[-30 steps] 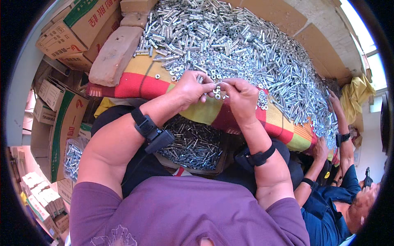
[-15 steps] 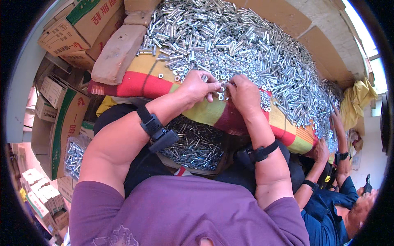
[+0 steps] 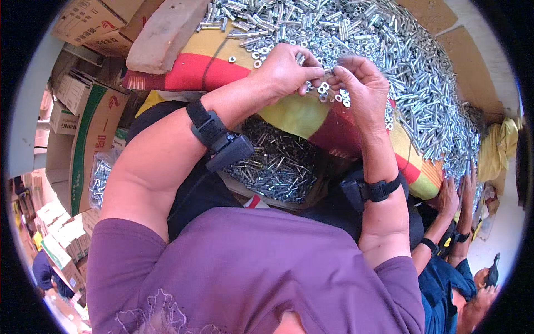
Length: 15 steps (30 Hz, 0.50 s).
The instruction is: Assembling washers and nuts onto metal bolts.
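My left hand (image 3: pixel 290 69) is closed at the edge of the heap, with a shiny metal sleeve (image 3: pixel 300 58) tucked in its curled fingers. Its thumb tip points at a small metal piece (image 3: pixel 328 70) between the two hands, too small to name. My right hand (image 3: pixel 364 83) meets it from the other side, thumb and index finger pinched together by that piece. Just below the fingertips, several loose washers or nuts (image 3: pixel 323 89) lie on a checked cloth (image 3: pixel 289 114). Behind both hands spreads a large heap of metal sleeves (image 3: pixel 339 25).
Below the cloth, between my knees, stands a box of dark bolts (image 3: pixel 278 172). A brick (image 3: pixel 164 39) holds the cloth's left side. Cartons (image 3: pixel 100 133) and a clear bag of bolts (image 3: pixel 100 178) stand left. At right, a co-worker's hands (image 3: pixel 448 195) touch the heap.
The whole view has tilted, so heap and hands sit higher in the picture. My hands stay close together; the right one has turned, with its thumb now facing the left. The co-worker's hands have come closer together.
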Available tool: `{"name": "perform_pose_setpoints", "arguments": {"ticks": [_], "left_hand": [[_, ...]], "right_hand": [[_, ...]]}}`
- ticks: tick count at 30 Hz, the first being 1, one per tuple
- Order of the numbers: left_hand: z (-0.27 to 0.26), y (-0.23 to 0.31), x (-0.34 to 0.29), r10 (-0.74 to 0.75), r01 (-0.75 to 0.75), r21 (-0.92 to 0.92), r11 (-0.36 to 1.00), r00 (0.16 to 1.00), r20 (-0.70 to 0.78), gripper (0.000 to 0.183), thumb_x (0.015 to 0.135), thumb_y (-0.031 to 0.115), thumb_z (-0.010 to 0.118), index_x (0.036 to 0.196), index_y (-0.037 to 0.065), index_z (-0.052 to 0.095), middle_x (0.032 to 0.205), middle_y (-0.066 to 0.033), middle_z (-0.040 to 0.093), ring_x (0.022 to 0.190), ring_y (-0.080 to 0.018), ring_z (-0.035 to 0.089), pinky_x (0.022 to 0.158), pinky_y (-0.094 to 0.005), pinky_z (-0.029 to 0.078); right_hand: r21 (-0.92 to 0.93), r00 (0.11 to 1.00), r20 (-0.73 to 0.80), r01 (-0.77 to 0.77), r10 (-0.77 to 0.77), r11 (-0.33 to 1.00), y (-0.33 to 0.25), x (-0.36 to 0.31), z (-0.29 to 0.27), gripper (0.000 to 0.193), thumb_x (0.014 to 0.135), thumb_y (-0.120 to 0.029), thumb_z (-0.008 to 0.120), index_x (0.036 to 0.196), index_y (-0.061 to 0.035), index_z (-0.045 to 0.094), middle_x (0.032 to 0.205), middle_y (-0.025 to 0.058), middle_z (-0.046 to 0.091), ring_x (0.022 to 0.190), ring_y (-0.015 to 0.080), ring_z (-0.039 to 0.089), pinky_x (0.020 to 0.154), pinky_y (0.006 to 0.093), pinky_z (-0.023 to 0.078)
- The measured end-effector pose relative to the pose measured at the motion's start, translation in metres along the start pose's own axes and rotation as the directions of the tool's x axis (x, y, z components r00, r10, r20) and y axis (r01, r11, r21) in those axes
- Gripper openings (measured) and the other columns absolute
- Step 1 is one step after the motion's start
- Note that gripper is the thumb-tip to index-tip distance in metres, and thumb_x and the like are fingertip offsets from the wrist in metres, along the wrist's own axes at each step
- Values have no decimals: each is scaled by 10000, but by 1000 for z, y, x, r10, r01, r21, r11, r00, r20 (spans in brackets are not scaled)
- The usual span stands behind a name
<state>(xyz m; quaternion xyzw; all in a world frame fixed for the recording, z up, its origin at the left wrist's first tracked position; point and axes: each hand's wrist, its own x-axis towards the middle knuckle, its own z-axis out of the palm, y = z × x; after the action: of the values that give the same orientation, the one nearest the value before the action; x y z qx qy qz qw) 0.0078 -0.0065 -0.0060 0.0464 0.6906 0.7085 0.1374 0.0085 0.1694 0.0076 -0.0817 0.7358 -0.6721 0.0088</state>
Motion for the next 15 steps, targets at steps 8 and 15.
{"name": "perform_pose_setpoints", "arguments": {"ticks": [8, 15], "left_hand": [[-26, 3, 11, -299, 437, -356, 826, 875, 382, 129, 882, 147, 625, 832, 30, 601, 697, -26, 603, 406, -20, 389, 315, -153, 218], [-20, 21, 10, -255, 298, -173, 939, 938, 234, 115, 869, 129, 629, 808, 32, 617, 658, -24, 607, 395, -23, 392, 323, -168, 237]], "right_hand": [[-155, 927, 49, 374, -371, 914, 1, -2, 2, 193, 774, 65, 654, 943, -9, 713, 878, 73, 682, 733, 120, 643, 684, 235, 517], [-43, 996, -51, 75, -77, 996, 0, -1, 5, 81, 834, -63, 670, 864, 7, 698, 738, 16, 646, 628, 69, 568, 575, 202, 454]]}}
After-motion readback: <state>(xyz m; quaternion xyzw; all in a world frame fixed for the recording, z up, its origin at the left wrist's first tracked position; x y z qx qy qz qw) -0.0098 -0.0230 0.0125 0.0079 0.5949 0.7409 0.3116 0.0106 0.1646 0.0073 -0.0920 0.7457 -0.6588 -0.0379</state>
